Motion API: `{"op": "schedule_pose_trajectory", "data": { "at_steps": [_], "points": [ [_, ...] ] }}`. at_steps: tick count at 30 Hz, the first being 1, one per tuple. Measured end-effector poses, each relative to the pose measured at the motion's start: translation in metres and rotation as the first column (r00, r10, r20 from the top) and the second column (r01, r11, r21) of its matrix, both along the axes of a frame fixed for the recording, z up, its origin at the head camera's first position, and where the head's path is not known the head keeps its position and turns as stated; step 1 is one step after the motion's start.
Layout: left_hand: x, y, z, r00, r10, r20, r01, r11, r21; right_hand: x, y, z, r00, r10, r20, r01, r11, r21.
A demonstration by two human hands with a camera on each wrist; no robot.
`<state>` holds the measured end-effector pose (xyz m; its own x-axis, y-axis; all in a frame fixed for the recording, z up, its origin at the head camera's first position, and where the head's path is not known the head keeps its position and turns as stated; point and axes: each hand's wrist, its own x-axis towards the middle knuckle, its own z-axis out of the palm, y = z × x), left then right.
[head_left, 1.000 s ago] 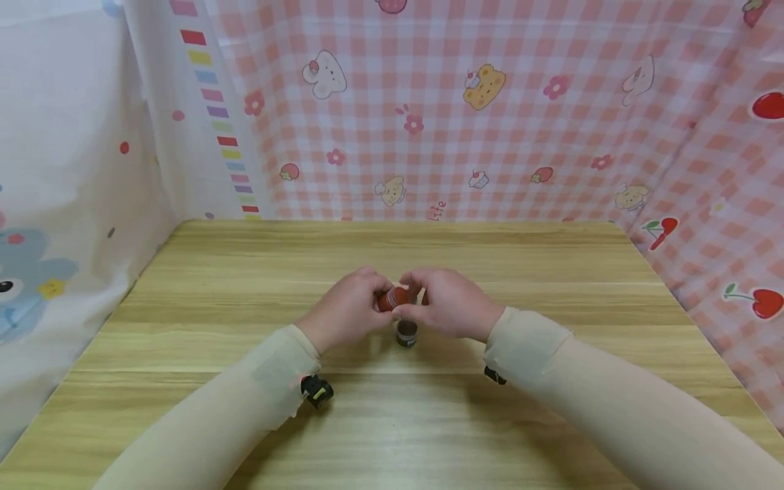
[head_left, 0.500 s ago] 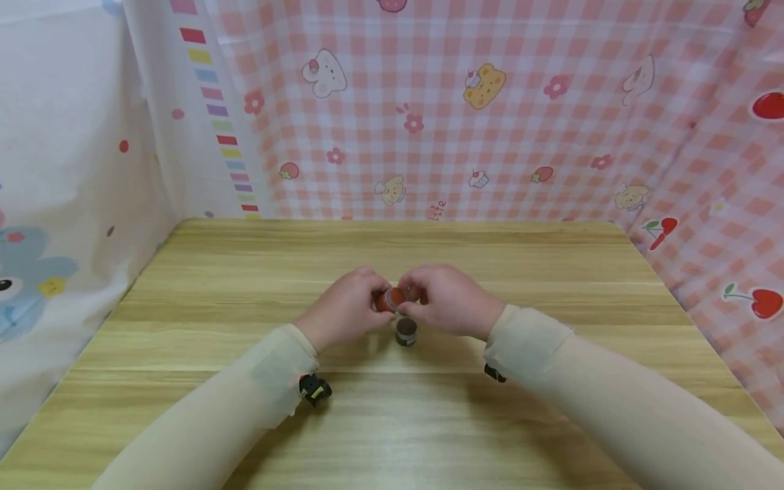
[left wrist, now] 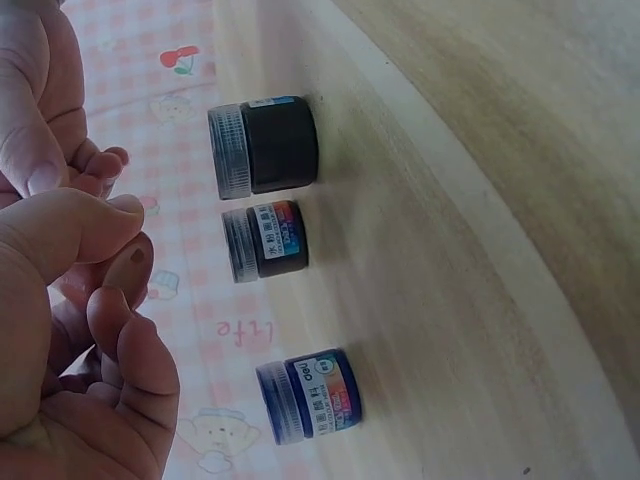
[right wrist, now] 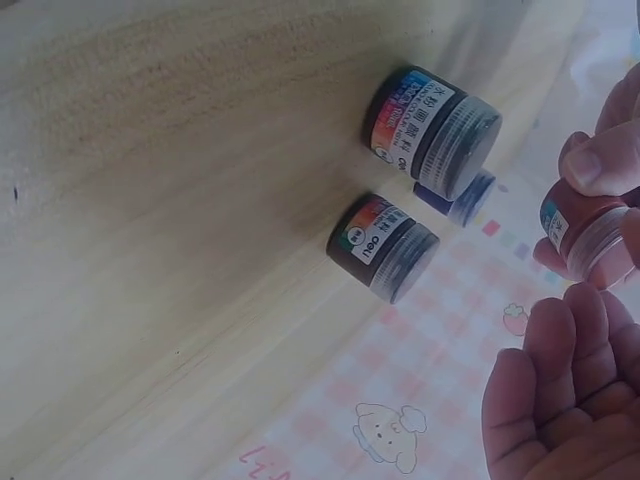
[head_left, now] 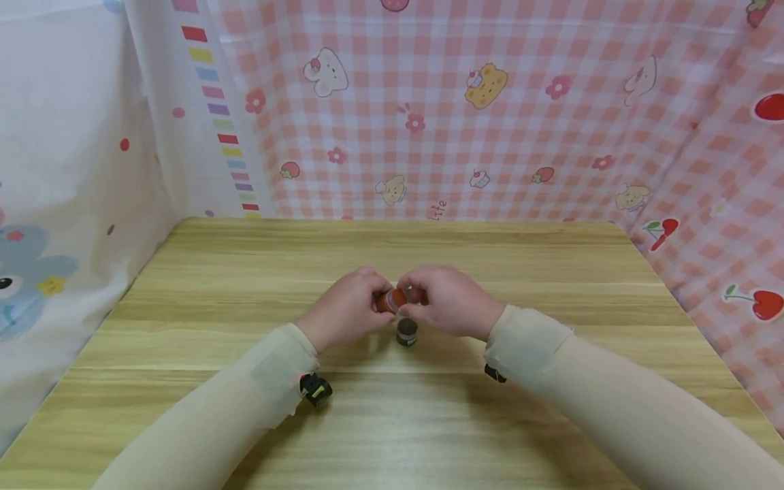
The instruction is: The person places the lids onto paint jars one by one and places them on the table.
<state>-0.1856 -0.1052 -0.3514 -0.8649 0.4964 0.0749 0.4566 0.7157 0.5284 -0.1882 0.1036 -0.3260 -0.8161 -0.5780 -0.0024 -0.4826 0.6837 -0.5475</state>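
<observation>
My left hand grips a small red paint jar above the middle of the table, tilted with its clear lid toward the right. From the other side, my right hand pinches around the lid with thumb and forefinger. In the right wrist view, the lid sits on the jar, while several right-hand fingers extend below it. A dark paint jar stands upright on the table just under both hands. Most of the red jar is covered by the hands in the left wrist view.
Both wrist views show a second, smaller dark paint jar and a blue paint jar standing near the dark one. All three have lids on. A patterned cloth hangs along the table's far edge and both sides.
My right forefinger and the fingers behind it have curled in closer around the red jar's lid. The red jar has shifted slightly between the hands. The dark jar has stayed put.
</observation>
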Motion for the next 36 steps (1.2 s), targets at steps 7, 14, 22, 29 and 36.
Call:
{"op": "schedule_pose_trajectory", "data": {
  "at_steps": [7, 14, 22, 29, 36],
  "points": [
    [-0.0004, -0.0012, -0.0014, 1.0, 0.001, 0.006, -0.001, 1.0, 0.0, 0.0005, -0.0003, -0.0006, 1.0, -0.008, -0.011, 0.008, 1.0, 0.012],
    [0.0003, -0.0016, -0.0004, 1.0, -0.008, -0.001, 0.008, 1.0, -0.009, 0.0009, -0.0014, -0.0006, 1.0, -0.002, -0.018, 0.002, 1.0, 0.02],
    [0.0004, -0.0016, -0.0003, 1.0, -0.008, 0.001, 0.008, 1.0, -0.009, 0.0012, -0.0013, 0.0009, 1.0, 0.011, -0.024, -0.011, 1.0, 0.012],
    [0.0003, -0.0013, 0.0, 1.0, -0.013, 0.002, 0.013, 1.0, -0.006, 0.0014, -0.0017, 0.0006, 1.0, 0.01, -0.024, -0.009, 1.0, 0.027],
    [0.0009, -0.001, 0.0009, 1.0, -0.006, 0.0, 0.006, 1.0, -0.006, 0.0016, -0.0005, 0.0004, 1.0, 0.003, -0.01, -0.003, 1.0, 0.015]
  ]
}}
